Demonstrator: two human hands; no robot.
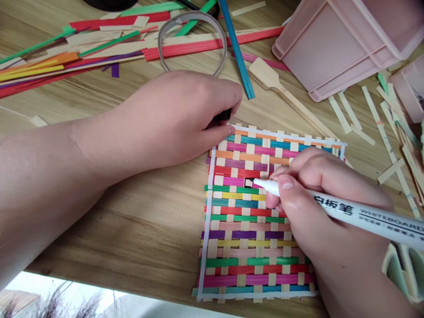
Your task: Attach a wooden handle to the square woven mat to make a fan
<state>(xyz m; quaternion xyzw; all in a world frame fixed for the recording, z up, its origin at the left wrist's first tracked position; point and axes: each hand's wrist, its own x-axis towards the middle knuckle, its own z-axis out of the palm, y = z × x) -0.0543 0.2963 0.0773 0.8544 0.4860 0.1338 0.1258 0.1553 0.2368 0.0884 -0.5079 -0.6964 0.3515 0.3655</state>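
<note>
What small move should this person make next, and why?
Perhaps trace more round the pale square: the right hand holds the white marker with its tip there, where a dark line shows, while the left hand is at the woven mat's corner.

The white marker (354, 216), its tip at the woven mat (248, 225), reads "白板笔" and, farther from the mat, "WHITEBOARD"; smaller print is unclear.

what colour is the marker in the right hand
The marker is white with black lettering, seen best in the head view.
</note>
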